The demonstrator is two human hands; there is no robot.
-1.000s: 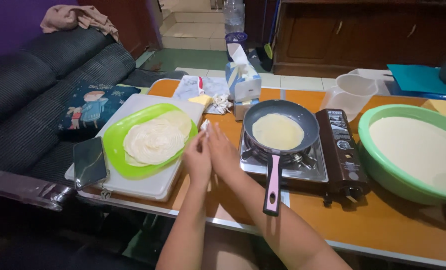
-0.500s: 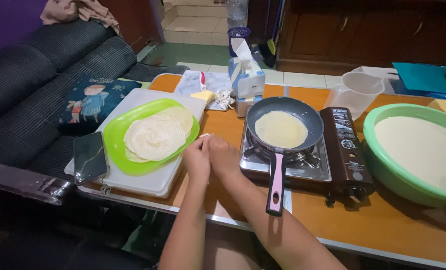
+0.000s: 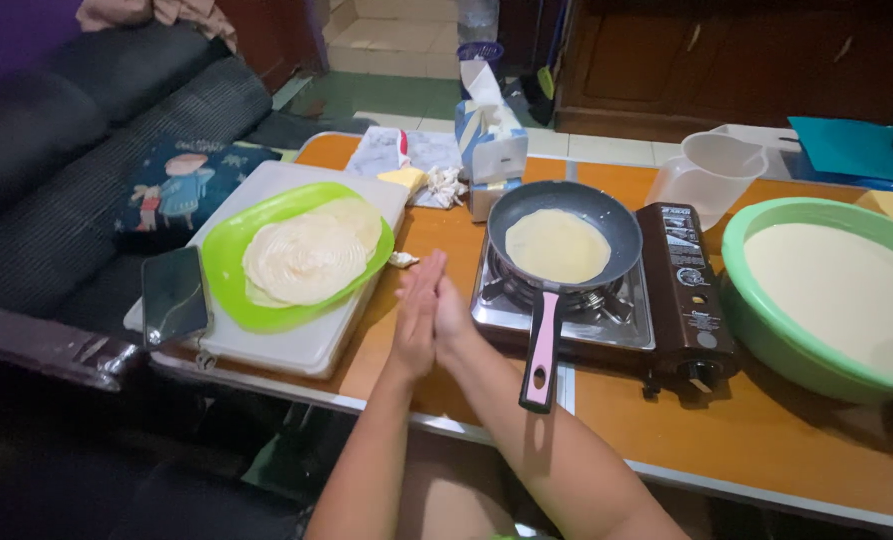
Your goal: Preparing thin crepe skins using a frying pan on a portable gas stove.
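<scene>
Head view: 2 hands pressed flat, palm to palm, holding nothing.
The left hand and right hand meet over the table, between the green plate of stacked crepes and the pan. In the pan, on the stove, 1 pale crepe cooks; watching its edges seems wise, judging by its colour.

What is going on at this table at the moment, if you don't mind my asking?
A person is cooking thin crepes. The left hand and right hand are pressed palm to palm over the orange table, holding nothing. One crepe lies in the dark frying pan on a portable gas stove. Finished crepes are stacked on a green plate, and a large green bowl at right holds pale batter.
</scene>
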